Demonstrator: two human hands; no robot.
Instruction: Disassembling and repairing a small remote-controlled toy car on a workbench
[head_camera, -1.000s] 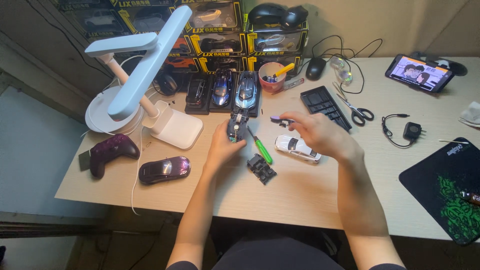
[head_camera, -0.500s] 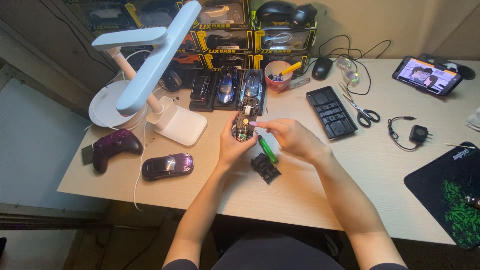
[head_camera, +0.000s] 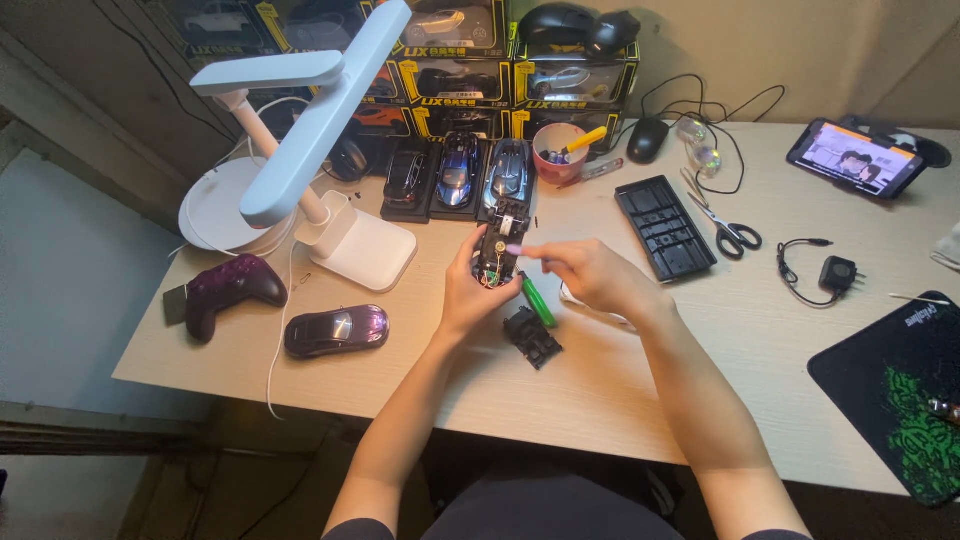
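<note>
Left hand (head_camera: 462, 296) gripping a toy car chassis (head_camera: 497, 250), held upright above the desk (head_camera: 600, 390), wires and parts exposed. Right hand (head_camera: 597, 277) closed in a pinch on a small purple-tipped tool (head_camera: 514, 249), tip touching the chassis.

Just below the hands: a green screwdriver (head_camera: 537, 300) lying on the desk, and beside it a small black car part (head_camera: 532, 337). Under the right hand, a white car body (head_camera: 590, 305), mostly hidden by the wrist.

Left of the hands: a white desk lamp (head_camera: 300, 150), arm stretched over the desk, base near the left hand. Farther left, a dark purple gamepad (head_camera: 228, 290) and a dark purple toy car (head_camera: 335, 330), close together near the front edge.

Behind the chassis: three toy cars (head_camera: 458, 172) parked side by side on black bases, with stacked yellow-and-black boxes (head_camera: 520, 75) behind them, each showing a model car inside. Two black mice (head_camera: 580, 25) on top of the boxes, a third mouse (head_camera: 647, 139) on the desk.

Pink cup (head_camera: 560, 152) right of the parked cars, holding a yellow-handled tool and other small items, not clear which.

Right of the hands: an empty black tray (head_camera: 664, 227) with compartments, scissors (head_camera: 725, 225) just beside it, a black charger (head_camera: 835, 272) with cable, a phone (head_camera: 858, 158) propped with screen lit, and a black-and-green mouse pad (head_camera: 900, 400) at the corner.
</note>
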